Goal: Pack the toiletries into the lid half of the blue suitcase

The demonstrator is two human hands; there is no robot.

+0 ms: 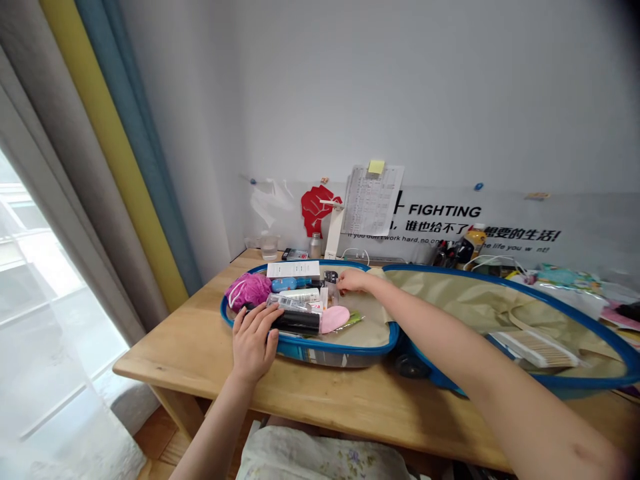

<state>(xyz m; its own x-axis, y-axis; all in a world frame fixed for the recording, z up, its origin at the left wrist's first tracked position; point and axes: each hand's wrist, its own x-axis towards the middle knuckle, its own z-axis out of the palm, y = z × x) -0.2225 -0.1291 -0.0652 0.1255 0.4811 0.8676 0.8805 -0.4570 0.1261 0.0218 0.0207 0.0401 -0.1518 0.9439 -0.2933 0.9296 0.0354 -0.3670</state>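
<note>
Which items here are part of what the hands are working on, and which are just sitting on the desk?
In hand:
open blue suitcase
black tube, under the left hand
small bottle, at the right hand
pink puff, white box, pink case

Lying about:
glass
white lamp
pen pot
wall notes

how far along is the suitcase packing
Done: the suitcase lies open on the desk, and its left half holds a purple sponge, white box and bottles. In hand: left hand on a black tube, right hand placing small items. Left: the right half looks mostly unfilled.
</note>
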